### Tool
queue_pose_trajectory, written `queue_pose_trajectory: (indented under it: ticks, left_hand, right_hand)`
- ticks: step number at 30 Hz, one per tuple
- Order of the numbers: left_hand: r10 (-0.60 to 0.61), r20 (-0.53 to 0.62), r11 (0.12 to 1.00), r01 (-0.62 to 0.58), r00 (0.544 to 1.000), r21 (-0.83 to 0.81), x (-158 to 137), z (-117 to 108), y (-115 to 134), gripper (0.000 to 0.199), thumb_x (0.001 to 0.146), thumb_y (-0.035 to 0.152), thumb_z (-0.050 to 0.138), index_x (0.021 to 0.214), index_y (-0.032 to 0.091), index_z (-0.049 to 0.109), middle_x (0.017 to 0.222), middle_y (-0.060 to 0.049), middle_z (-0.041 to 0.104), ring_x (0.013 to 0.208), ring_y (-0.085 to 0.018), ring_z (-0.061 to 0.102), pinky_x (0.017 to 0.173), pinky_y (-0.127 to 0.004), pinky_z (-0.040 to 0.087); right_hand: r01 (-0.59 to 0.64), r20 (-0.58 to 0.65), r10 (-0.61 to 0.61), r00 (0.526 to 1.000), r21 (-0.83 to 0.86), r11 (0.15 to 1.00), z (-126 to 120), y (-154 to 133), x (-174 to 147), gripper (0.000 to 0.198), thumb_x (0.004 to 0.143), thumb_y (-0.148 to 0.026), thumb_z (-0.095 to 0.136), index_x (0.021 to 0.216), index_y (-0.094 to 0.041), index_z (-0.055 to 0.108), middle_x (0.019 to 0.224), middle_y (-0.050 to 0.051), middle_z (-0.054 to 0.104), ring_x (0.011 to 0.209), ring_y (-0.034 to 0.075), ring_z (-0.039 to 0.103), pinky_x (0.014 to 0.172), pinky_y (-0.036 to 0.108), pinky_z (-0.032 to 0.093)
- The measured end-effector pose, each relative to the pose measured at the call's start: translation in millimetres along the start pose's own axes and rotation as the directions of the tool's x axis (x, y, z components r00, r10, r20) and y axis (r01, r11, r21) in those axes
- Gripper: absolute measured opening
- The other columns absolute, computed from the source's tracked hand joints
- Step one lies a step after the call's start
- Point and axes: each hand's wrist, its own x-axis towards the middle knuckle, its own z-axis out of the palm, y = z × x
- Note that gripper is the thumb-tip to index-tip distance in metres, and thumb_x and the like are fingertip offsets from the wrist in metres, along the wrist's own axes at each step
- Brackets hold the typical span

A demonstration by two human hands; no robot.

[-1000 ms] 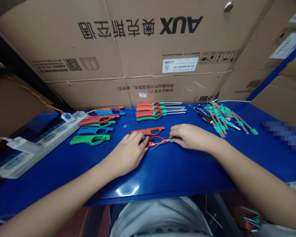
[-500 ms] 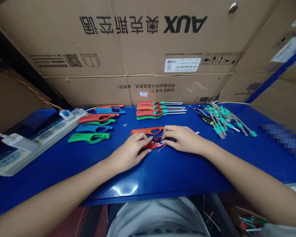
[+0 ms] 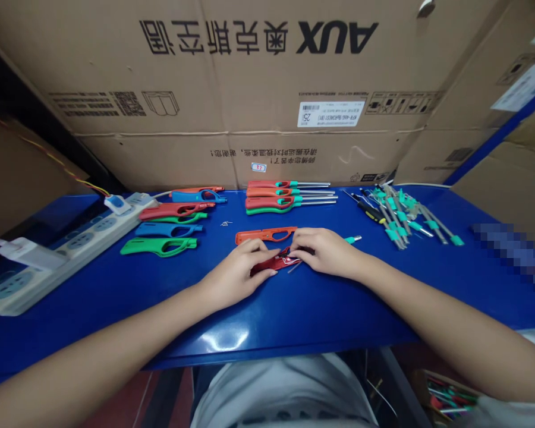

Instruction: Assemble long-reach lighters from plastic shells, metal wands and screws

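My left hand point(image 3: 234, 273) pinches a red lighter casing half point(image 3: 267, 263) between thumb and fingers, low over the blue table. My right hand point(image 3: 327, 252) is closed at the casing's right end, its fingertips pressed together by white wire and a small dark part. What exactly they grip is hidden. A thin clear tube point(image 3: 293, 267) sticks out below those fingertips. Just behind lies an orange lighter casing point(image 3: 264, 235), partly covered by both hands. Beyond my right hand shows the teal and metal end of a lighter nozzle point(image 3: 353, 239).
Blue, red, orange and green lighter casings point(image 3: 158, 245) lie at left, beside a power strip point(image 3: 78, 241). Lighters with metal nozzles point(image 3: 270, 204) are stacked at the back. To the right are loose nozzle rods point(image 3: 399, 217) and a black-yellow screwdriver point(image 3: 371, 212). A cardboard wall point(image 3: 182, 160) closes the back.
My right hand has shifted slightly left over the red casing, and the teal part of the nozzle behind it now shows. My left hand keeps its hold on the casing.
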Motion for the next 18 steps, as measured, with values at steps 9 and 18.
queue_pose_trajectory:
  ticks: [9, 18]
  left_hand:
    - [0.013, 0.123, 0.965, -0.045, 0.992, 0.257, -5, -12, 12, 0.035, 0.101, 0.025, 0.049, 0.131, 0.019, 0.065, 0.107, -0.011, 0.061, 0.097, -0.023, 0.062, 0.091, -0.040, 0.054]
    - [0.026, 0.116, 0.977, -0.050, 0.993, 0.208, -5, -17, 6, 0.029, 0.100, 0.024, 0.052, 0.122, 0.016, 0.069, 0.115, -0.012, 0.065, 0.102, -0.024, 0.067, 0.092, -0.039, 0.056]
  right_hand:
    - [0.037, 0.059, -0.040, 0.997, 0.056, 0.998, -29, -4, -8, 0.023, 0.096, -0.038, 0.059, 0.096, -0.018, 0.070, 0.099, 0.007, 0.069, 0.084, 0.016, 0.064, 0.074, 0.026, 0.046]
    - [0.084, 0.144, -0.089, 0.986, 0.038, 0.996, -20, 2, -8, 0.010, 0.094, -0.029, 0.062, 0.098, -0.020, 0.065, 0.103, 0.005, 0.067, 0.088, 0.016, 0.062, 0.073, 0.025, 0.044]
